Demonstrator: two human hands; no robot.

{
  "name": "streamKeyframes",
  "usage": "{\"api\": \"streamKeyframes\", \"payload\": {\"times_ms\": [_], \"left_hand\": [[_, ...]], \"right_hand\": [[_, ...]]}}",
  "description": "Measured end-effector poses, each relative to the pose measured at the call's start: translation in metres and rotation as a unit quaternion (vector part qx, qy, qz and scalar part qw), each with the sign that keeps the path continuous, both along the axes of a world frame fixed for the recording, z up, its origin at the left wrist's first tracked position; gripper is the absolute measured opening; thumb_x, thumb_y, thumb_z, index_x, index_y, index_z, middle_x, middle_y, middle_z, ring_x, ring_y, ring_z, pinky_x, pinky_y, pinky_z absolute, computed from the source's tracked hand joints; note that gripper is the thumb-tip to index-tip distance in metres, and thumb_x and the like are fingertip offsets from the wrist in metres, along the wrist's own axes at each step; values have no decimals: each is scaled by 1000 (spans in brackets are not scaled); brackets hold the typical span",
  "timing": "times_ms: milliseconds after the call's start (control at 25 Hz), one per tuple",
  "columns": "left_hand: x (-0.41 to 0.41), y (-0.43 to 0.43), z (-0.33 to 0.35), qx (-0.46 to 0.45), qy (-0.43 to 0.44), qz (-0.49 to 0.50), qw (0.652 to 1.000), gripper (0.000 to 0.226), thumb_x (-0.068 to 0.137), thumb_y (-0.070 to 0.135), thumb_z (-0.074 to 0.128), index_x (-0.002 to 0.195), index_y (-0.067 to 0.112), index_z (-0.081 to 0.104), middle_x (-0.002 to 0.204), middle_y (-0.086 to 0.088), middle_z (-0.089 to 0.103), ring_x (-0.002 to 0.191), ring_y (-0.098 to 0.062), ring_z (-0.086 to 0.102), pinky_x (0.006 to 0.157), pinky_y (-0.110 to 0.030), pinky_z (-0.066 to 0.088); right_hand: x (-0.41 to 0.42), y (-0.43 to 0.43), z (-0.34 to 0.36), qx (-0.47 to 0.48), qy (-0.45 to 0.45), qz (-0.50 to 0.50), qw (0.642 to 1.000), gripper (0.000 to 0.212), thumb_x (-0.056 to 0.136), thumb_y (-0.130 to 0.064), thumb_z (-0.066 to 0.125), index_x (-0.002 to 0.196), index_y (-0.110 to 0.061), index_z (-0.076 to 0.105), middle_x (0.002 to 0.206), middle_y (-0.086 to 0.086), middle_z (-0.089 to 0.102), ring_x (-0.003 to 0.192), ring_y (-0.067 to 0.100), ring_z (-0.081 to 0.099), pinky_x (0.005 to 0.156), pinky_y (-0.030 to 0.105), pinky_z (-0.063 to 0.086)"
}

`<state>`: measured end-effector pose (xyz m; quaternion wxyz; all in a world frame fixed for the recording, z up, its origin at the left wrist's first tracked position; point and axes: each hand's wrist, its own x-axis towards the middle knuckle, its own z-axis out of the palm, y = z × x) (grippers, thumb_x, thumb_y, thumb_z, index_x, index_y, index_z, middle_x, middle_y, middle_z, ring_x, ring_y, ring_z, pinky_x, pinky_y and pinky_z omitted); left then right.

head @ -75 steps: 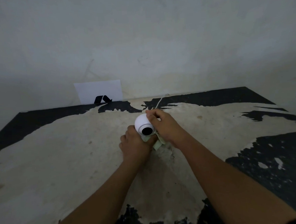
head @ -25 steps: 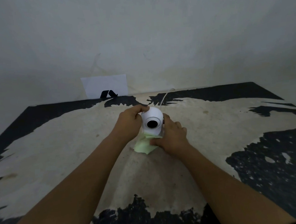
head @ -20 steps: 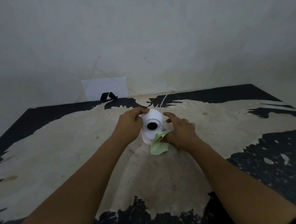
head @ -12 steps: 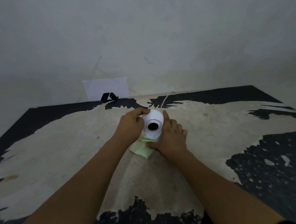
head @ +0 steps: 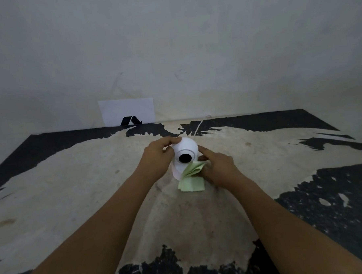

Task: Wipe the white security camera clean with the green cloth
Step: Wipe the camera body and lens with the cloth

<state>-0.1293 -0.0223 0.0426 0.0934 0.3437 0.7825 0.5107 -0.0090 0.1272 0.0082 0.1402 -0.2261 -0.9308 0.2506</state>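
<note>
Both hands are set on opposite flanks of the white security camera (head: 185,155), which stands upright on the bench (head: 74,194), lens turned toward the wearer. The dome is pinched by the left hand (head: 157,159); the green cloth (head: 191,177) is gripped by the right hand (head: 217,166), against the lower right side.

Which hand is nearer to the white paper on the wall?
Left. The left hand is just right of and below the paper; the right hand is farther right, past the camera.
</note>
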Motion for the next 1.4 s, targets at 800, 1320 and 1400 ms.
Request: {"api": "streamKeyframes", "payload": {"times_ms": [800,1320,1400], "left_hand": [[8,-3,8,7,-15,0,1000,41,87,0,40,113,19,66,123,-10,64,113,-41,53,94,-42,47],[41,-36,-2,-64,87,-90,990,70,61,60,68,124,39,43,141,11,30,128,-8,27,104,-30,27],[48,-38,-12,-94,128,-67,985,50,62,51,74,103,41,48,140,10,28,128,-12,23,100,-29,26]], "right_hand": [[-11,-57,-13,8,-44,-151,988,83,62,-62,70,127,-23,36,121,6,56,113,33,45,88,43,31],[41,-36,47,-103,32,58,993,17,87,-26,59,74,-18,67,62,-6,57,57,7,49,54,25,36],[42,-39,54,-128,27,84,988,17,87,-30,61,76,-19,68,60,-7,56,53,3,46,56,25,36]]}}
